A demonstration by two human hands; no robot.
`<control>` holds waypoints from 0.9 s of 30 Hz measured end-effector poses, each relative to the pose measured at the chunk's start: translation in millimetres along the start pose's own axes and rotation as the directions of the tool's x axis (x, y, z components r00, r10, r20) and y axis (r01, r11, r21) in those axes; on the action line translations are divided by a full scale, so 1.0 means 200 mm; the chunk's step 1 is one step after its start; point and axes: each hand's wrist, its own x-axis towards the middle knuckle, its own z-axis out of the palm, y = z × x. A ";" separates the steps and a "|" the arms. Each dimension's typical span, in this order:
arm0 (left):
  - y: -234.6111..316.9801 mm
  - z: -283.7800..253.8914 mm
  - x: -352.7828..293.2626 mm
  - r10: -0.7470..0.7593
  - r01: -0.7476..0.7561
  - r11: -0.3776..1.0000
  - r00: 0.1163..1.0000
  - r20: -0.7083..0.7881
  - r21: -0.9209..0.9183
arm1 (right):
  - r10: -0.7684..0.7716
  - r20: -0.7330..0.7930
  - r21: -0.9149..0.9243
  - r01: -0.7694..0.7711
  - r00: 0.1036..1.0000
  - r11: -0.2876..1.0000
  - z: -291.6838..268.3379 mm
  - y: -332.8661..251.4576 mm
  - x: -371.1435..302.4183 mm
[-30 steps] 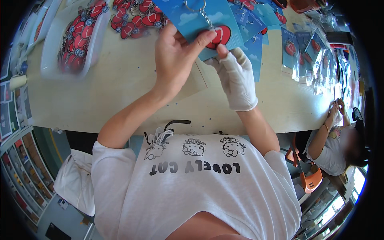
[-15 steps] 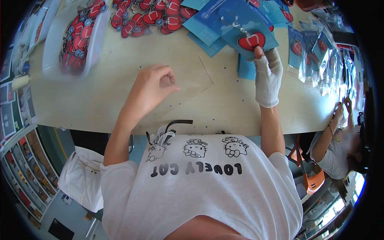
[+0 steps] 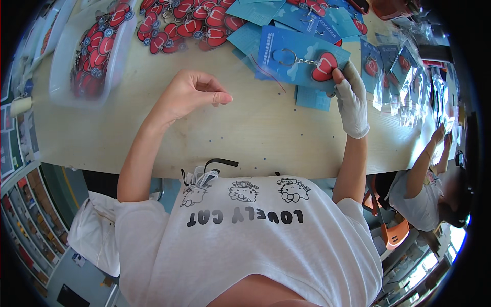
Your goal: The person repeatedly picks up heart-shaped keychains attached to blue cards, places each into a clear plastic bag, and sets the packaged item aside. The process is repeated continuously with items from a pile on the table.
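In my gloved right hand (image 3: 353, 105) is a blue backing card (image 3: 281, 48), held at its right end between thumb and fingers. On that card lies a keychain with a red heart-like charm (image 3: 324, 66), a short chain and a metal ring. The thumb presses by the charm. My bare left hand (image 3: 197, 94) is closed in a pinch on a clear plastic bag, hard to see against the table. The bag's red seal line (image 3: 268, 74) slants at the left end of the card, and the bag seems to overlap that end.
A clear plastic bin (image 3: 110, 84) of red keychains stands at the far left. More loose keychains (image 3: 189, 25) are heaped beside it. Blue cards (image 3: 313, 98) lie behind and under the held card. Bagged keychains (image 3: 401, 66) cover the right side. Another person (image 3: 422, 189) sits at the right.
The held card has come lower and turned level, its left end now at the bag's red line. My left hand and the bag have moved up slightly.
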 end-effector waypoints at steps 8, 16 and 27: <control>-0.01 0.00 0.03 0.035 -0.034 0.999 0.998 0.047 -0.040 | 0.049 0.131 -0.125 -0.032 0.990 0.992 -0.12 0.05 0.02; -0.01 0.00 0.04 0.067 -0.065 0.996 0.997 0.027 -0.057 | 0.091 0.176 -0.101 -0.074 0.980 0.992 -0.08 -0.09 0.07; -0.02 0.09 0.09 0.139 -0.140 0.990 0.990 0.035 0.021 | 0.103 0.430 -0.245 0.006 0.897 0.969 0.00 -0.10 0.13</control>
